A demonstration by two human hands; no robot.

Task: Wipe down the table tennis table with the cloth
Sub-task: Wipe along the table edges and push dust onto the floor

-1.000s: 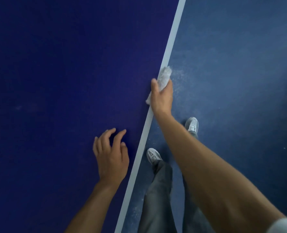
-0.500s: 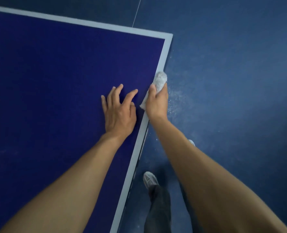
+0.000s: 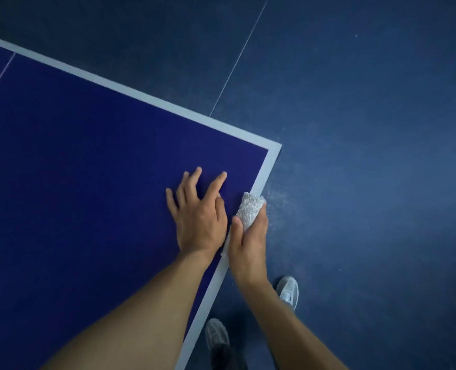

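Both hands sit near the corner of the blue worktop [image 3: 88, 169]: the left hand [image 3: 198, 217] lies flat on it with fingers spread, while the right hand [image 3: 249, 243] grips a bunched white cloth [image 3: 250, 209] against the pale side edge, just beside the left hand's thumb

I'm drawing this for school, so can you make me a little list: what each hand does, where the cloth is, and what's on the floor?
table: dark blue, white border, corner in view
cloth: white, bunched, on the side border near the corner
left hand: flat on the table, fingers spread
right hand: grips the cloth
floor: blue, pale specks beside the corner
shoes: two pale sneakers on the floor
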